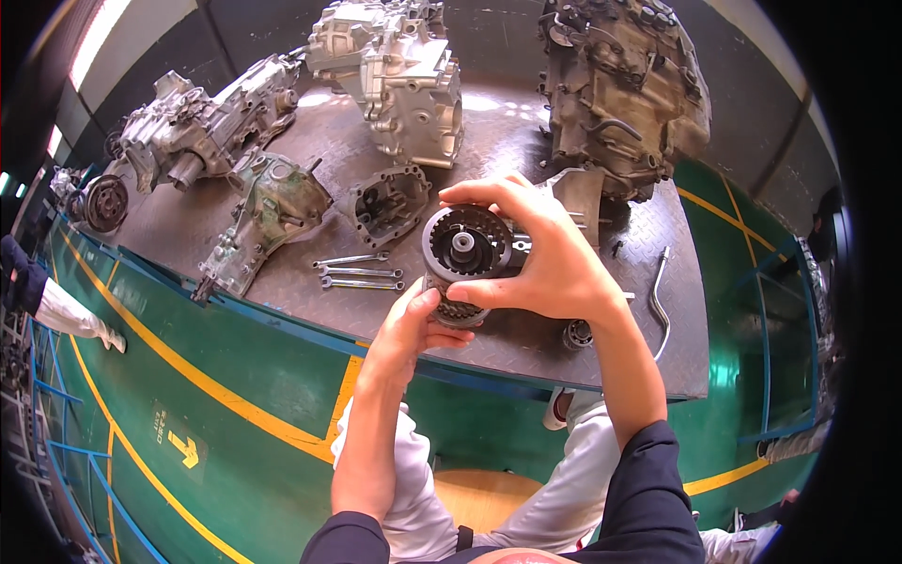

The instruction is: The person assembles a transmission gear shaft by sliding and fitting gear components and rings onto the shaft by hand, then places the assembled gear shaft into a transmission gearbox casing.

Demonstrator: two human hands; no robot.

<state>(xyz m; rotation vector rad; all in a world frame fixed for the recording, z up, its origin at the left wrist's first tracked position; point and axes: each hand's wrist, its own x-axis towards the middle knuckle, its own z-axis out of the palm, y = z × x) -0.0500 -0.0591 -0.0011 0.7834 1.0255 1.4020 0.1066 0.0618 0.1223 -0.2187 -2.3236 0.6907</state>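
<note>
Just above the table's near edge I hold a dark metal gear assembly with both hands. Its upper part is a toothed ring [434, 256] with a shaft end in the middle, facing me. My right hand [554, 254] curves around this ring, thumb at its lower edge and fingers over the top. Beneath it shows a smaller toothed gear [458, 312]. My left hand [406, 329] grips that gear from below and the left, thumb against its side. The assembly's far side is hidden by the ring and my right hand.
Three wrenches [362, 273] lie left of my hands, near an open housing [390, 205] and a greenish casing [272, 202]. Large gearboxes [399, 85] stand behind. A bearing [578, 334] and a bent metal rod [658, 305] lie right. A person's leg [75, 310] shows far left.
</note>
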